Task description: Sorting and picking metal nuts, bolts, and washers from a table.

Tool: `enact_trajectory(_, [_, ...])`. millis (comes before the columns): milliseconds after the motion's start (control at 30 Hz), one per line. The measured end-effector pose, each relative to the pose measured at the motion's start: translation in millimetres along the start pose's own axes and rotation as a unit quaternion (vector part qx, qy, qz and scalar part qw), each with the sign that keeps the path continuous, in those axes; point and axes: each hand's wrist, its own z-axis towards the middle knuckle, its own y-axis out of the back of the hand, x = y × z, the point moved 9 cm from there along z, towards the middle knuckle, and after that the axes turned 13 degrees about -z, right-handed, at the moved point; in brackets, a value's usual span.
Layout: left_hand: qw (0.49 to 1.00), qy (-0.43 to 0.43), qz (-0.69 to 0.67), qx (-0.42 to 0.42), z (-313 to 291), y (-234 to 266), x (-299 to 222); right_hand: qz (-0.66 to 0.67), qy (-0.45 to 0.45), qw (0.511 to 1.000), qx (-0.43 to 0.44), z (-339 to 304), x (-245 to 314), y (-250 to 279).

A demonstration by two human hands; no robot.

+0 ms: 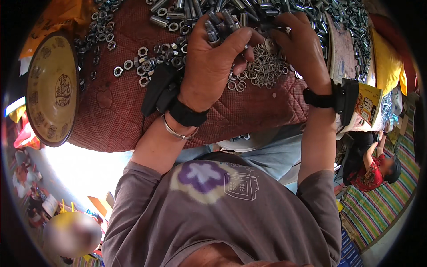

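My left hand (207, 62) is closed around several threaded metal bolts (211, 32), their ends sticking up between thumb and fingers. Beside it, my right hand (302, 49) has its fingers curled down at the edge of a pile of small ring washers (262, 69). A larger flat washer (269, 44) shows near those fingertips; whatever they pinch is too small or hidden to make out. Loose hex nuts (143, 66) lie left of my left hand. Beyond both hands, shiny metal sleeves (175, 16) are heaped on a red quilted cloth (115, 111).
A yellow patterned dish (51, 95) stands at the left edge of the cloth. More metal sleeves (351, 31) cover the right-hand surface, near a yellow box (368, 104). A person in a red top (373, 171) sits at the far right on a striped mat (378, 209).
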Motion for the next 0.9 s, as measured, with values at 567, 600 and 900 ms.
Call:
enact_trajectory(567, [1.000,0.021,0.013,0.011,-2,-3,7,0.220,-0.207,0.952,0.045,-54,-29,9])
enact_trajectory(600, [0.999,0.018,0.030,0.011,-2,-2,7,0.185,-0.192,0.963,0.027,-53,-21,13])
enact_trajectory(900, [0.995,-0.020,0.094,0.025,-3,-8,3,-0.052,-0.163,0.983,0.072,-47,2,9])
